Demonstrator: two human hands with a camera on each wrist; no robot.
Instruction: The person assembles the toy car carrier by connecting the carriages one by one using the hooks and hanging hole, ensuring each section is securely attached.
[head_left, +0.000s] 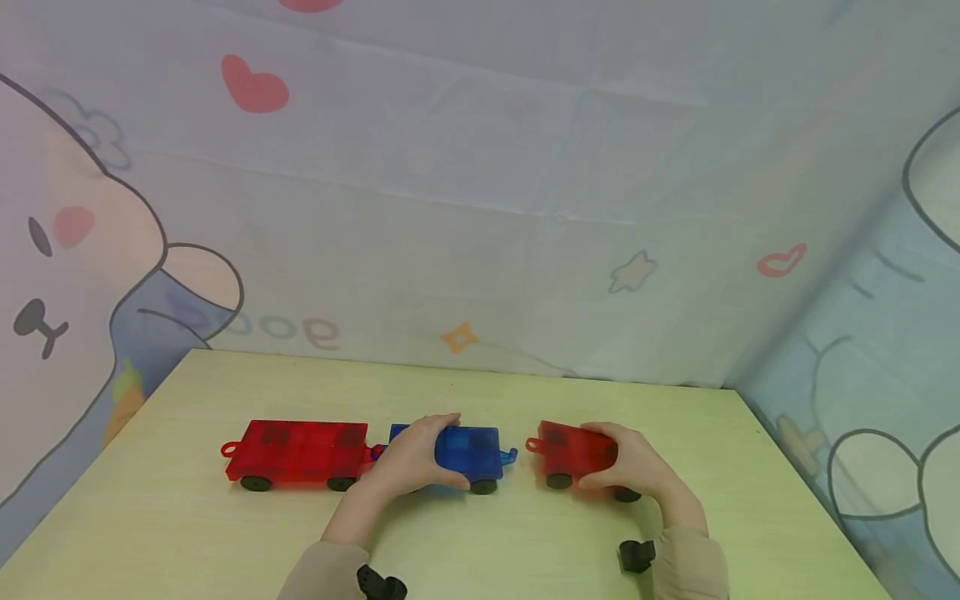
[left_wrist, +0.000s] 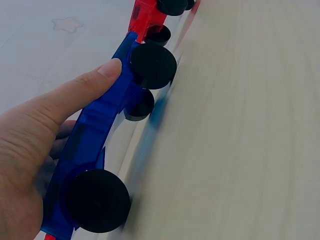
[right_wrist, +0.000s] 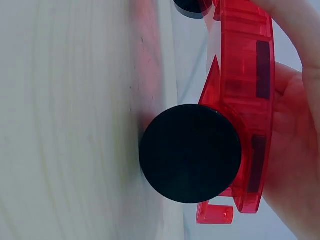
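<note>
My left hand (head_left: 415,457) grips a translucent blue toy train car (head_left: 471,448) by its sides, thumb on the near side. In the left wrist view its thumb presses the blue body (left_wrist: 87,125) between the black wheels. My right hand (head_left: 636,461) holds a red toy train car (head_left: 557,442), its palm over the right end. A small hook (right_wrist: 217,214) sticks out of that end in the right wrist view. Between the blue car's hook (head_left: 510,456) and the held red car's ring (head_left: 533,445) lies a small gap. Another red car (head_left: 296,448) is coupled behind the blue one.
All the cars stand in a row across the pale wooden table (head_left: 510,542). Behind it hangs a printed cloth backdrop (head_left: 480,167), which also runs along the right side. Black wrist cameras (head_left: 637,556) are strapped over both beige sleeves (head_left: 690,562).
</note>
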